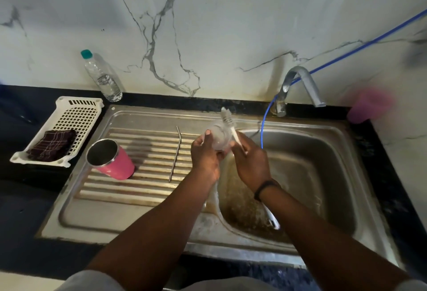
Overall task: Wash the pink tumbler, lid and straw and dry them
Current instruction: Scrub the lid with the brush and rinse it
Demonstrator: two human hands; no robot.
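lid (219,137): clear and motion-blurred, lower edge hidden behind the left hand (205,155)
brush (228,121): handle partly covered by the right hand (250,163)
pink cup (367,108) right of the tap (300,87): too blurred to identify
forearms: cut off by the bottom edge

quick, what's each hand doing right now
Left hand: grips the clear lid.
Right hand: grips the white brush.

Tumbler (110,159) and straw (175,153) on drainboard (129,184), basket (76,115) further left, basin (323,175) right.
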